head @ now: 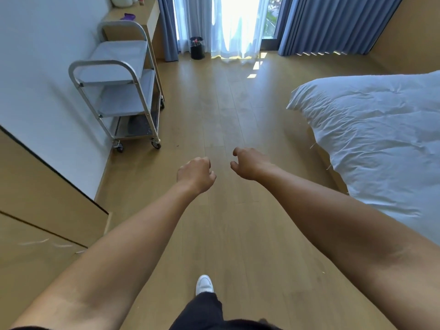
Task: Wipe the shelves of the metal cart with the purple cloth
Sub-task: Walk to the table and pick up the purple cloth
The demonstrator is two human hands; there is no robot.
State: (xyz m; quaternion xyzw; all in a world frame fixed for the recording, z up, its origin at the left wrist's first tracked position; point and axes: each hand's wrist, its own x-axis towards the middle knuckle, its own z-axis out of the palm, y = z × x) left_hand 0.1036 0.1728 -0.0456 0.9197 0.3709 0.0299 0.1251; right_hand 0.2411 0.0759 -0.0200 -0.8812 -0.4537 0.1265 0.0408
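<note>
Left hand [196, 173], right hand [250, 164] curled — metal cart [123, 96] lengthwise along wall [35, 79].

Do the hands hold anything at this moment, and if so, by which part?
Nothing is held. The left hand and the right hand are loosely curled and empty; the purple cloth lies on the wooden desk behind the metal cart.

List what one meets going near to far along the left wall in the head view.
Wooden cabinet → metal cart → wooden desk with the purple cloth lying on it.
</note>
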